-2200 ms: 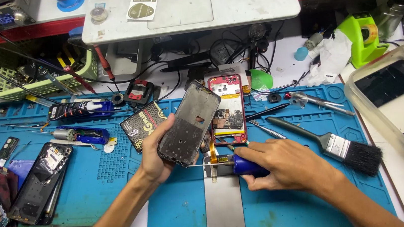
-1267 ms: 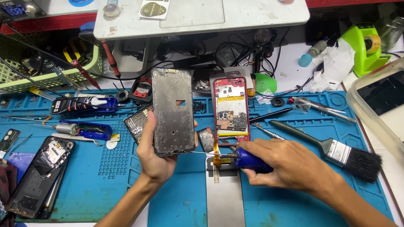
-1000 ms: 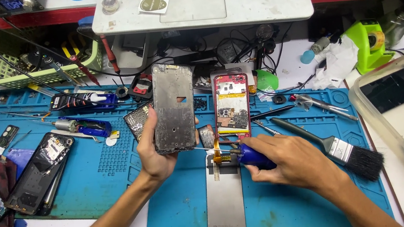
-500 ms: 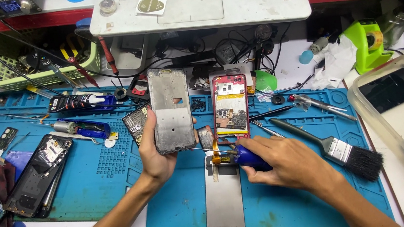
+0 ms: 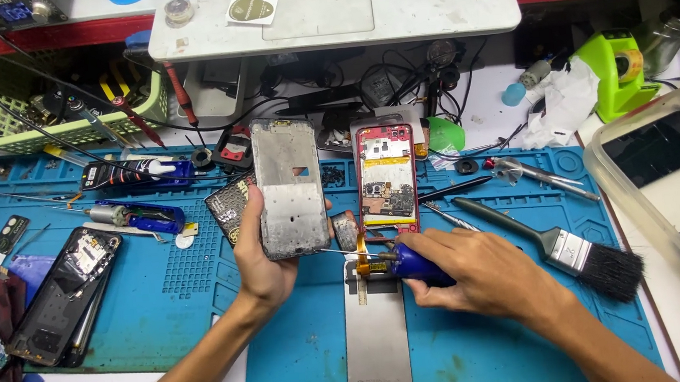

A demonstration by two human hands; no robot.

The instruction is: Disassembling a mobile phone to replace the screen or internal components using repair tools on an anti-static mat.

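Holding a bare grey phone frame [image 5: 290, 188] upright above the blue work mat [image 5: 160, 319], the left hand [image 5: 261, 258] wraps it from below: thumb along the frame's left edge, fingers hidden behind it, palm under its lower corner. The frame's inner face, dusty and stripped, is turned toward the camera.

The right hand [image 5: 484, 277] is closed around a blue-handled screwdriver [image 5: 410, 261], whose thin shaft points left, its tip near a small orange flex part [image 5: 367, 262] at the top edge of a flat grey display panel [image 5: 375, 330] lying on the mat. An opened red phone [image 5: 387, 179], its board showing, lies just beyond the tool.

By the look of it, this is an inspection pause in a teardown or reassembly: the frame is being checked while the tool waits at the flex. A next move would seem to call for laying the frame flat and steadying it, since the screwdriver tip needs a fixed target.

Both forearms come in low from the near edge of the counter, the right wrist resting close to the mat. A paintbrush [image 5: 565, 247] lies just beyond the right hand.
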